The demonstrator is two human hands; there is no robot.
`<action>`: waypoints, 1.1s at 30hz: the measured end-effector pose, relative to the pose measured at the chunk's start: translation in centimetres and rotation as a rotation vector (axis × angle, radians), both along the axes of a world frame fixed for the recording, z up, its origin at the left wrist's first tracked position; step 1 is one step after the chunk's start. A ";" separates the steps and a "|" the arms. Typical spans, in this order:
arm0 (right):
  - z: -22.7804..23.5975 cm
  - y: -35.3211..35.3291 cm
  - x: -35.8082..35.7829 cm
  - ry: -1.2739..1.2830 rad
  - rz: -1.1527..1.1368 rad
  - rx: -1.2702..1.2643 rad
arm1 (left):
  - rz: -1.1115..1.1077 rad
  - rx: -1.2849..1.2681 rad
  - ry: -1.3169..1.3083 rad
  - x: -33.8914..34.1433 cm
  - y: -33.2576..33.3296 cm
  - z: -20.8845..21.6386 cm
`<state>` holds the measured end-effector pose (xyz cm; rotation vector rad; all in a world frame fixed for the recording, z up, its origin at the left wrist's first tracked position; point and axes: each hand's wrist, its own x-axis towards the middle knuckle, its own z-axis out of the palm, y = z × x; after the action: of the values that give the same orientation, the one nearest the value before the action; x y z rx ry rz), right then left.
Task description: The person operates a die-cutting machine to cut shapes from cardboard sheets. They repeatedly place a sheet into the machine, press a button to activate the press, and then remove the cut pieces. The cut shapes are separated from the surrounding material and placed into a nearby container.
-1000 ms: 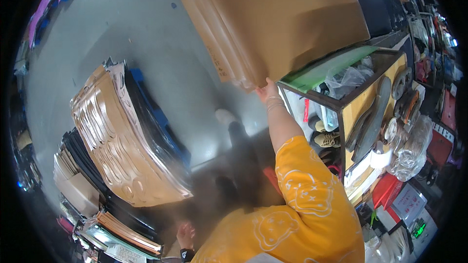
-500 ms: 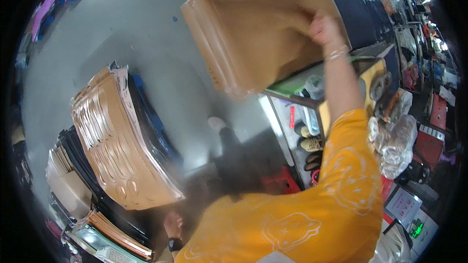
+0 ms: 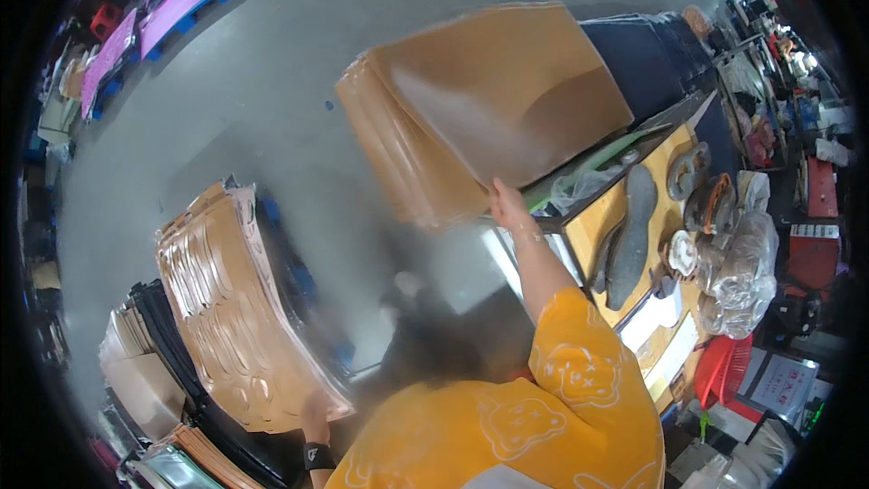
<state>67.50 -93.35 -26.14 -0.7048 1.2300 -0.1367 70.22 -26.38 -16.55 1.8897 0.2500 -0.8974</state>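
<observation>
My right hand (image 3: 510,206) is closed on the near corner of a large brown sheet (image 3: 507,81). This smooth sheet lies on top of a stack of similar brown sheets (image 3: 412,181), and its near edge is lifted and bent over. At the lower left, my left hand (image 3: 315,418) is by the near corner of a tan sheet with rows of moulded raised shapes (image 3: 213,308). Its fingers are blurred, so I cannot make out whether it grips that corner. The moulded sheet tops another stack.
Shoe-sole shapes (image 3: 631,240) lie on a yellow worktop (image 3: 579,235) at right, near plastic-wrapped bundles (image 3: 742,263) and a red basket (image 3: 721,371). Dark sheets (image 3: 647,59) are stacked behind the brown pile. Pink sheets on blue pallets (image 3: 186,9) are at the far left.
My right hand has come down and nearer from over the brown stack to the sheet's near corner. My left hand has moved up to the moulded sheet's corner. The view has shifted.
</observation>
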 end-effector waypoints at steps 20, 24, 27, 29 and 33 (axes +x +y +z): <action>-16.7 -8.1 6.2 0.046 -0.003 0.508 | 0.222 0.261 0.402 2.7 -15.0 6.1; -18.3 -9.0 7.1 0.039 0.057 0.480 | -0.460 0.375 0.231 3.8 -15.3 6.6; -16.5 -7.7 8.2 0.016 -0.144 0.471 | 0.287 0.082 0.494 7.8 -14.8 6.1; -13.9 -7.8 8.8 -0.230 -0.198 0.571 | -0.553 0.273 -0.013 11.8 -16.5 4.8; -7.6 -12.9 8.7 -0.295 -0.410 0.555 | 0.127 0.108 0.442 21.0 -26.8 1.0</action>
<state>76.20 -106.22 -33.70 0.0551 1.0441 -0.2173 91.25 -53.23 -15.59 1.7306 0.6894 -1.2268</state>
